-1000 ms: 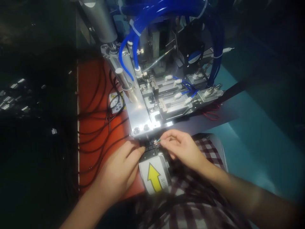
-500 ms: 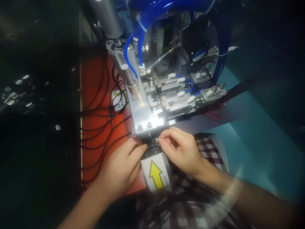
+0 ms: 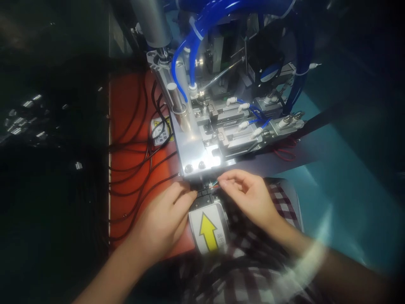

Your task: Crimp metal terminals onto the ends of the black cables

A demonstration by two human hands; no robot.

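Note:
My right hand is closed in a pinch, holding thin coloured wires, orange and bluish. They run left to the small black fixture at the front of the machine. On the fixture's left side rests my left hand, fingers curled and thumb tip at the black block; whatever lies under those fingertips is hidden. Right above the fixture is the bright metal plate of the machine. A white label with a yellow arrow covers the part in front of the fixture.
Blue air hoses arch over metal cylinders at the back. Black cables cross the orange-red base on the left, beside a warning label. A checkered cloth lies below my right arm.
My right hand has shifted slightly right, away from the fixture, and the coloured wires now show between it and the fixture. My left hand stays at the fixture. The view has shifted a little.

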